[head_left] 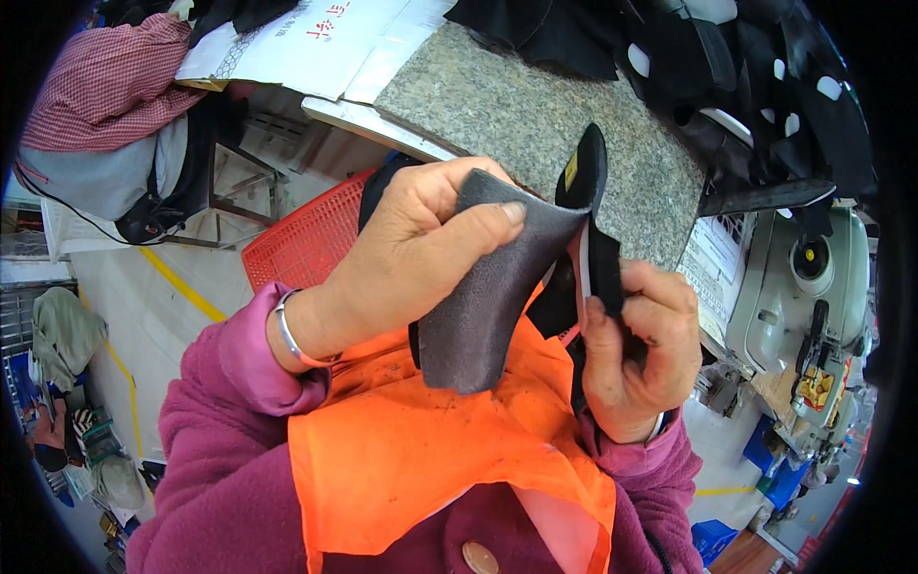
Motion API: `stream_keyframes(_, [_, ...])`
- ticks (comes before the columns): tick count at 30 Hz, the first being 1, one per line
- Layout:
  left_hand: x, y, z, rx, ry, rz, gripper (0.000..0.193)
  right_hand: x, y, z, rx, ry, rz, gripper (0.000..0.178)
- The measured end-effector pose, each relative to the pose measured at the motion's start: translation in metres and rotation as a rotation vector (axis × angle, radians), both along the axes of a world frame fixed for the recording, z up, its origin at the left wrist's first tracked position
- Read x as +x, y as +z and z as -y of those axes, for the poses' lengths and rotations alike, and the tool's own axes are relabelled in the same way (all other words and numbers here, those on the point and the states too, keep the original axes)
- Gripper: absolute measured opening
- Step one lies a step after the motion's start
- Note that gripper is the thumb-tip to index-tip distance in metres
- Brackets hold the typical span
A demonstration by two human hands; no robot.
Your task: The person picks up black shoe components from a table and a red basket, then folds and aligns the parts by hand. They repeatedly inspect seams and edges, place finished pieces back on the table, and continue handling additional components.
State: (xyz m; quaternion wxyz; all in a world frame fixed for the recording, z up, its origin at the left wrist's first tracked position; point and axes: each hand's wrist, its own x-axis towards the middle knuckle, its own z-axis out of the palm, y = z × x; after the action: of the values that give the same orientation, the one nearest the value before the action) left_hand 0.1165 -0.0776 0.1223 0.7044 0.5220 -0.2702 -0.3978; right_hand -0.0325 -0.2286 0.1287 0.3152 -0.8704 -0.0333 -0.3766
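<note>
In front of my chest I hold a black and dark grey fabric piece (507, 277) that looks like a shoe upper. My left hand (411, 244) pinches its curved grey panel near the top edge, thumb on the near face. Lower on the right, my right hand (641, 354) grips the black edge between thumb and fingers. A black flap with a yellow mark (579, 167) sticks up between the two hands. A pinkish strip shows along the inner side by my right fingers. Part of the piece is hidden behind my hands.
A speckled stone-topped table (535, 105) lies ahead, with black cut pieces (746, 86) heaped at its right. White cardboard (296, 48) covers its left. A pale green sewing machine (794, 287) stands at right. A red plastic basket (306, 230) sits below left.
</note>
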Motion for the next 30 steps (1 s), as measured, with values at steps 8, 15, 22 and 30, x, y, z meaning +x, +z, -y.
stream_keyframes(8, [-0.009, -0.003, -0.003, -0.023, -0.006, 0.082, 0.018, 0.004, 0.001, -0.006, -0.148, 0.057, -0.062, 0.024])
stream_keyframes(15, [-0.011, -0.006, -0.006, -0.069, -0.02, 0.163, 0.018, 0.008, 0.002, -0.007, -0.221, 0.086, -0.052, 0.026])
stream_keyframes(22, [-0.013, -0.006, -0.007, -0.086, -0.022, 0.173, 0.02, 0.009, 0.001, -0.007, -0.266, 0.073, -0.046, 0.026])
stream_keyframes(30, [-0.016, -0.005, -0.007, -0.044, 0.005, 0.233, 0.022, 0.015, -0.006, -0.007, -0.285, 0.032, 0.03, 0.025])
